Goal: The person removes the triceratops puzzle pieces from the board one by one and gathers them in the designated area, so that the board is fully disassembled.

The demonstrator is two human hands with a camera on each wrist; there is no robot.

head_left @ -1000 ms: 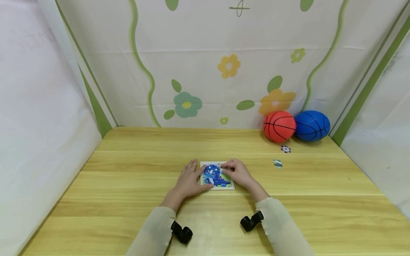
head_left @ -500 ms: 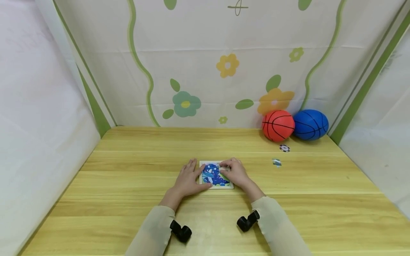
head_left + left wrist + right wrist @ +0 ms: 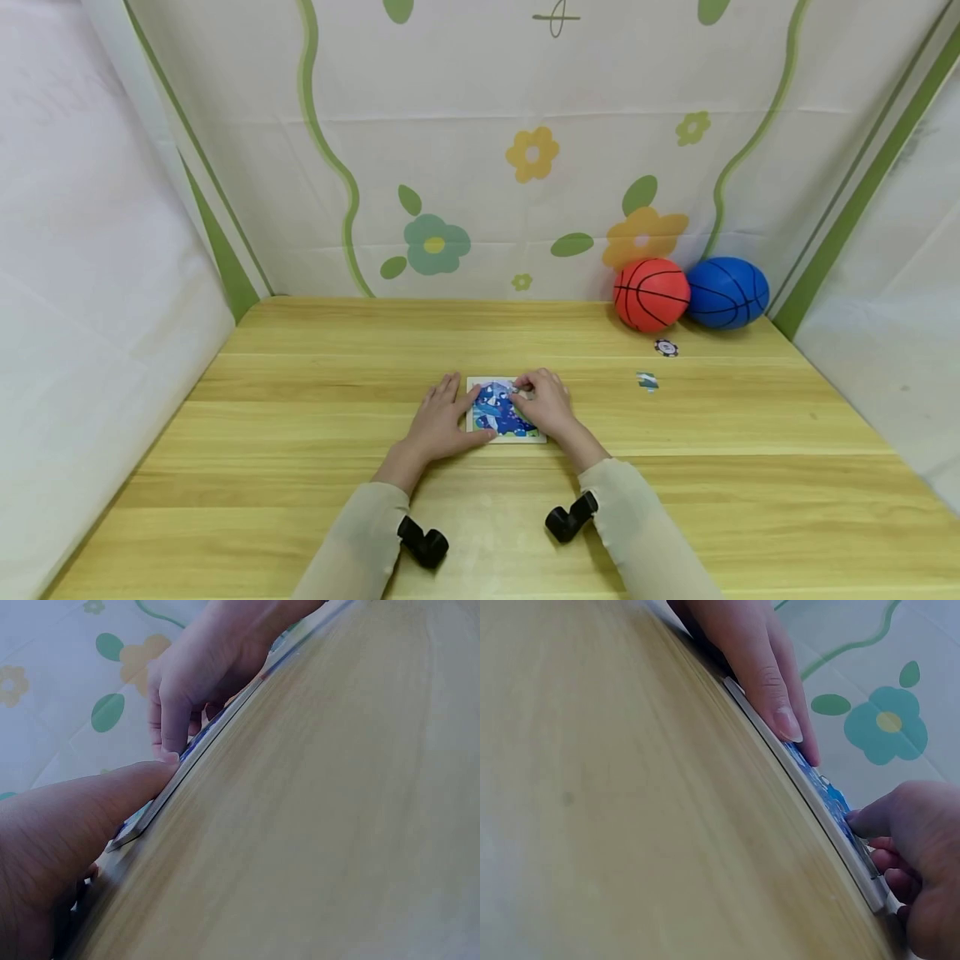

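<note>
A small square jigsaw puzzle (image 3: 495, 419) with a blue dinosaur picture and a pale frame lies flat on the table. My left hand (image 3: 438, 427) rests at its left side, thumb and fingers spread, with the thumb on the lower edge. On the upper right part of the puzzle, my right hand (image 3: 551, 407) pinches a puzzle piece (image 3: 835, 796) between thumb and fingers; a blue corner of it stands tilted above the picture in the right wrist view. The rest of that piece is hidden by the fingers. Another puzzle piece (image 3: 647, 382) lies apart, right of the puzzle.
Behind the loose piece lies a black-and-white round chip (image 3: 666, 348). A red ball (image 3: 652, 295) and a blue ball (image 3: 727, 292) stand at the table's back right corner. A flower-printed cloth wall (image 3: 322, 217) rises behind the wooden table (image 3: 300, 450).
My right hand and forearm have shifted slightly left, bringing the fingertips further over the puzzle. The dinosaur picture looks shifted at the pieces near them. My left hand stays in place.
</note>
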